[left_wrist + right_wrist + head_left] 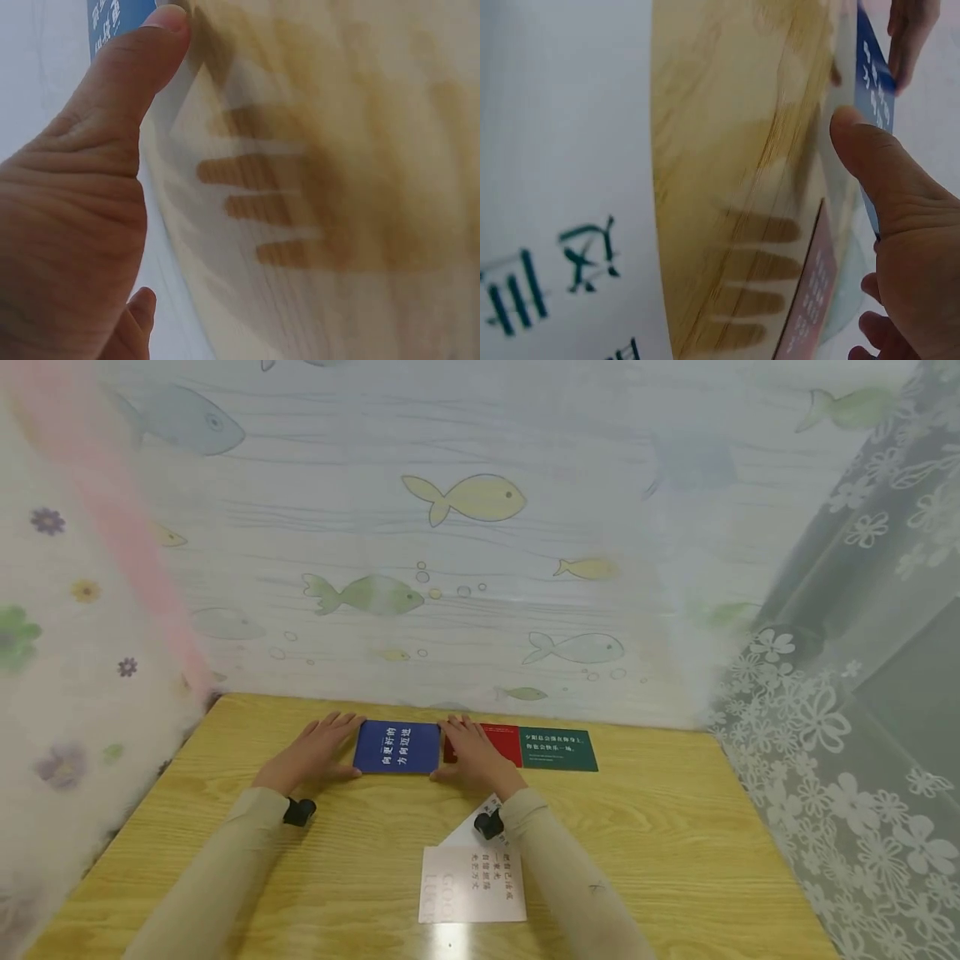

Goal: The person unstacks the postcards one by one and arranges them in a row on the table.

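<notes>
A blue card (397, 748) with white characters lies between my two hands. My left hand (311, 752) grips it at the left edge, thumb by the near corner and fingertips by the far one. My right hand (476, 753) holds the opposite edge the same way, its fingers extending over a red card (506, 743). In the left wrist view, the left thumb (142, 52) meets a corner of the blue card. In the right wrist view, the right thumb (862, 150) overlaps its edge. My right hand hides much of the red card.
A green card (558, 750) adjoins the red one on its right. Nearer me, a pale pink card (472, 885) overlaps a white card (468, 828) beside my right forearm. The glossy wooden table (660, 843) meets a fish-patterned curtain (480, 610) at the back.
</notes>
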### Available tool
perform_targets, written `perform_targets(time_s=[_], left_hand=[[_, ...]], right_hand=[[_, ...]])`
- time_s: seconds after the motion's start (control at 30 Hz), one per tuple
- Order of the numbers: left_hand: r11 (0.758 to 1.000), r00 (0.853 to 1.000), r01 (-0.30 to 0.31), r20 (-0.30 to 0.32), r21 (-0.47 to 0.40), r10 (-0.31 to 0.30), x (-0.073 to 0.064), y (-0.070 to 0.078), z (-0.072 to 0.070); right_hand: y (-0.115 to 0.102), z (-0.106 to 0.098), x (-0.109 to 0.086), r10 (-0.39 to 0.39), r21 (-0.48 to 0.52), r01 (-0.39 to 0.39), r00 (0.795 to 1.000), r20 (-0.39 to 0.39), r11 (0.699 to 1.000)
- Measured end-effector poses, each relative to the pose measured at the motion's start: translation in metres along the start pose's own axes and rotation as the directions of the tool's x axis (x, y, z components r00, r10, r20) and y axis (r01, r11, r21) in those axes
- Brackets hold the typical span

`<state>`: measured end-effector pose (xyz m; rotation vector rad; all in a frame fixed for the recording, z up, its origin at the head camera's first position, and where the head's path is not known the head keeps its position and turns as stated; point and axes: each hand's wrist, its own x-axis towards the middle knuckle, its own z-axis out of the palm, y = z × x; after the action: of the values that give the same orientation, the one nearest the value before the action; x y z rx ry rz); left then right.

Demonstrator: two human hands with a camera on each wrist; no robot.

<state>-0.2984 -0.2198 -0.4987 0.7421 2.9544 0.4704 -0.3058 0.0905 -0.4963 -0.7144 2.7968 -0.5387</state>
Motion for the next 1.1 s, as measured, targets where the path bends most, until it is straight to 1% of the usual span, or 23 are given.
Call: perform_targets(time_s=[0.2, 0.37, 0.53, 0.7, 0.77, 0.93, 1.1], left_hand=[[1.000, 0.999, 0.007, 0.037, 0.008, -0.007, 0.011, -0.001, -0.006], [1.000, 0.997, 0.019, 0.077, 0.019, -0.020, 0.019, -0.002, -0.008], [0.999, 0.993, 0.034, 0.117, 0.026, -0.036, 0.026, 0.003, -0.010], [0.997, 0.983, 0.075, 0.166, 0.025, -0.078, 0.028, 0.008, -0.010], [0.996, 0.977, 0.090, 0.191, 0.023, -0.093, 0.030, 0.007, -0.010], [0.994, 0.968, 0.099, 0.228, 0.052, -0.108, 0.033, 0.007, -0.011], [0.995, 0.963, 0.086, 0.252, 0.057, -0.097, 0.036, 0.006, -0.013]], right_hand=[[0.006, -0.002, 0.008, -0.017, 0.038, 0.018, 1.000, -0.011, 0.999], [0.011, -0.002, 0.014, -0.019, 0.039, 0.019, 1.000, -0.001, 0.999], [0.015, -0.001, 0.017, -0.007, 0.062, 0.007, 1.000, 0.006, 0.998], [0.018, -0.001, 0.018, 0.031, 0.099, -0.032, 0.999, 0.011, 0.995], [0.019, -0.001, 0.019, 0.035, 0.106, -0.037, 0.999, 0.019, 0.994], [0.019, -0.004, 0.018, 0.040, 0.109, -0.044, 0.998, 0.041, 0.993], [0.019, -0.006, 0.019, 0.048, 0.113, -0.054, 0.997, 0.057, 0.992]])
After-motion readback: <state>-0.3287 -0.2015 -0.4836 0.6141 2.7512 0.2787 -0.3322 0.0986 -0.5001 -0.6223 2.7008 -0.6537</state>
